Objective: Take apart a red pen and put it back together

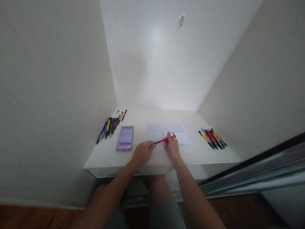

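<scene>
You had a red pen (164, 140) held between both hands over the near-centre of the white desk (107, 156), lying roughly level w/ its dark tip end pointing right and slightly far. Your left hand (142, 153) pinched the pen's left end, fingers curled narrow round it; your right hand (172, 147) gripped the right part near the black tip, thumb and fingers closed on the barrel. The pen sat just above the near edge of a sheet of paper (181, 135) w/ faint print, which lay flat at centre-right of the desk — whether the pen touched the sheet couldn't be told. Left of your left hand, a phone (125, 138) lay face up, screen lit. Further left and far, a loose group of pens (110, 125) in blue, black, yellow and red fanned along the left wall. On the right side, well apart from your hands, a second group of pens (213, 138) in red, yellow and black lay side by side. A small hook (181, 19) hung high on the far wall.
</scene>
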Motion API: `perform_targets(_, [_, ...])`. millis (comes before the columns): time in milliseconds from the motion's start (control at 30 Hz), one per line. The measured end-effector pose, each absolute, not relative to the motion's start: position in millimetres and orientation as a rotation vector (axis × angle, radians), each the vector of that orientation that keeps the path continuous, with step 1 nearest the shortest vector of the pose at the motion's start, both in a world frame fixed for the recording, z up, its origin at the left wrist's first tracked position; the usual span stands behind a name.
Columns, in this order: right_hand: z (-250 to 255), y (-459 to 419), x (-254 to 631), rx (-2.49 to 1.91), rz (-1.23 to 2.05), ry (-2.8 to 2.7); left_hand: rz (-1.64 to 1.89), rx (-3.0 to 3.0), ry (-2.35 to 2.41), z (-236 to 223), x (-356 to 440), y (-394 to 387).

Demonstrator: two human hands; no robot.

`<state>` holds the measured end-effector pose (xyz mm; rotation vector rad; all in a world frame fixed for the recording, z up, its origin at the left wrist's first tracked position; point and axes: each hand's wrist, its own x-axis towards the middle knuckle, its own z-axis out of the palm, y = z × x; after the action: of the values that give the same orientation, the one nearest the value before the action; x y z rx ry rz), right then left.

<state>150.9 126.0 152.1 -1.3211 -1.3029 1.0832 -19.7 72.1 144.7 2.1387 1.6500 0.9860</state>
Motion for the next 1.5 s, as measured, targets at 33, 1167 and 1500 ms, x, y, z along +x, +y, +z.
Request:
perform_targets(33, [153.6,125.7,144.6,-1.394,1.004,-1.304,0.978,2.152,1.646,145.1,-18.5,70.9])
perform_targets(1167, [171.4,161.9,157.5,-0.981,1.402,-1.191,1.241,1.82,1.713,151.5,-26.4,75.4])
perform_targets(1500, [164.3,172.9,173.9,-0.964,1.366,-1.353,1.095,1.821,1.688,150.3,-27.5,75.0])
